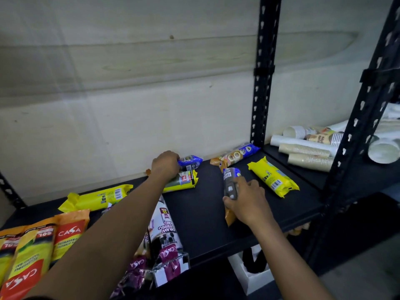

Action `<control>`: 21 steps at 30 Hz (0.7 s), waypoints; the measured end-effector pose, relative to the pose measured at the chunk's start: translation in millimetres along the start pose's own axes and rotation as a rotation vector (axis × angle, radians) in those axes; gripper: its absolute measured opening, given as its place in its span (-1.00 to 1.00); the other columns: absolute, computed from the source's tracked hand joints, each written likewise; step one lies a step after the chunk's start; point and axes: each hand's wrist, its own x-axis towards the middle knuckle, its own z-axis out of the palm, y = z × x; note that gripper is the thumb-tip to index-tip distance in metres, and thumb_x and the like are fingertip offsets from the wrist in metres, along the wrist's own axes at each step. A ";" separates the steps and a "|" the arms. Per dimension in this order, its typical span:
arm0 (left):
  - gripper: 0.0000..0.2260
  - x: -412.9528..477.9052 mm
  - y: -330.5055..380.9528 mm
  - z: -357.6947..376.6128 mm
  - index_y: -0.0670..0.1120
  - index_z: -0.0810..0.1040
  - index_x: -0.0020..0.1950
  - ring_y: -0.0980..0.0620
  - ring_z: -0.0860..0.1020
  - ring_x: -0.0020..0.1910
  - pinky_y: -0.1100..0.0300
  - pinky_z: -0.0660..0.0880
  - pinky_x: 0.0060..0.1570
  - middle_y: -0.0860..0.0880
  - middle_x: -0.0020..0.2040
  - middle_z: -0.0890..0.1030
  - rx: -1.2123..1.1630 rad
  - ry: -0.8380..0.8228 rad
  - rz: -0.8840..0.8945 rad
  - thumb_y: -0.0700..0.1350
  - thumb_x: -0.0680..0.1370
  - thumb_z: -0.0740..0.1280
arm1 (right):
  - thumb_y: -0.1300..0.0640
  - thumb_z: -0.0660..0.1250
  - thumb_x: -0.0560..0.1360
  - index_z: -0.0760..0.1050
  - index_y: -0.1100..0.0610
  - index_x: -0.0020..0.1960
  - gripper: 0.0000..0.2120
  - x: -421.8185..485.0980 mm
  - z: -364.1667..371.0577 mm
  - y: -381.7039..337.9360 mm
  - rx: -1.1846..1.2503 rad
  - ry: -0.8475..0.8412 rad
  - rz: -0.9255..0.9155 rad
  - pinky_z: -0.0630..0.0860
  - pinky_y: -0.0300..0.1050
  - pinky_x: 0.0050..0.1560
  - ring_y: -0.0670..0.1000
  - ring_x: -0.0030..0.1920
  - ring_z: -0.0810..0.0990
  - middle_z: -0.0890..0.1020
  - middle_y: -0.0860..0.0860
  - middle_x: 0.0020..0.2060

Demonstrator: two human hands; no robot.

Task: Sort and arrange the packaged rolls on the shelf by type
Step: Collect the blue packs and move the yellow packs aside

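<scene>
On the black shelf (205,217) my left hand (165,164) grips a blue-wrapped roll (191,161) at the back, just above a yellow roll (184,180). My right hand (246,199) holds a grey roll with a blue end and an orange tail (229,182) near the shelf's middle. Another blue and orange roll (237,155) lies at the back wall. One yellow roll (273,176) lies at the right, another (97,198) at the left. Orange and yellow CASA packs (43,241) sit front left; purple and white drawstring-bag packs (166,241) lie under my left forearm.
A black perforated upright (263,83) divides this shelf from the bay on the right, where stacks of paper cups (307,152) lie on their sides. A second upright (365,118) stands nearer at the right. A white box (249,276) sits below the shelf.
</scene>
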 end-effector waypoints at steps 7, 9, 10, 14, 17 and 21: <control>-0.76 -18.9 -1.3 -4.0 -0.01 0.65 0.22 -0.15 0.57 0.07 0.02 0.53 -0.04 -0.09 0.12 0.59 -0.102 0.178 0.026 -0.10 0.57 0.33 | -0.06 0.39 0.47 0.35 0.00 0.36 -0.49 1.1 2.5 2.9 0.049 0.012 0.005 0.45 0.05 0.09 0.23 0.21 0.39 0.39 0.12 0.23; -0.74 -29.6 -1.3 -13.3 -0.01 0.66 0.21 -0.15 0.59 0.03 0.04 0.52 -0.07 -0.07 0.10 0.61 -0.161 0.307 0.081 -0.17 0.57 0.31 | -0.03 0.39 0.47 0.38 -0.01 0.34 -0.53 1.1 3.3 4.7 0.081 0.028 -0.019 0.44 0.04 0.12 0.21 0.19 0.38 0.41 0.12 0.22; -0.74 -35.5 -0.5 -21.1 -0.01 0.68 0.19 -0.13 0.61 0.01 0.07 0.50 -0.08 -0.05 0.09 0.63 -0.198 0.372 0.108 -0.20 0.56 0.31 | -0.02 0.39 0.47 0.41 -0.02 0.34 -0.54 0.8 3.0 5.8 0.098 0.038 -0.032 0.42 0.02 0.13 0.20 0.18 0.39 0.43 0.12 0.20; -0.76 -65.1 3.4 -55.5 0.03 0.70 0.13 0.02 0.62 -0.02 0.15 0.50 -0.06 0.07 0.09 0.66 -0.311 0.489 0.234 -0.18 0.51 0.40 | 0.04 0.41 0.45 0.53 -0.02 0.28 -0.61 3.6 1.9 11.7 0.195 0.090 -0.067 0.41 -0.05 0.10 0.19 0.15 0.46 0.51 0.11 0.11; -0.75 -95.8 1.4 -68.9 0.03 0.71 0.11 0.15 0.62 -0.05 0.37 0.51 -0.05 0.11 0.04 0.67 -0.469 0.441 0.334 -0.23 0.49 0.43 | 0.01 0.44 0.44 0.58 -0.04 0.20 -0.66 3.4 -0.1 13.2 0.296 0.134 -0.090 0.50 -0.04 0.08 0.14 0.11 0.54 0.54 0.06 0.04; -0.77 -135.4 -5.0 -65.6 0.01 0.72 0.10 0.19 0.63 0.05 0.21 0.55 0.08 0.14 0.06 0.68 -0.670 0.350 0.399 -0.24 0.49 0.46 | -0.02 0.46 0.43 0.61 -0.07 0.14 -0.71 -3.1 -7.0 12.4 0.403 0.182 -0.147 0.55 -0.04 0.08 0.03 0.03 0.59 0.58 -0.03 -0.01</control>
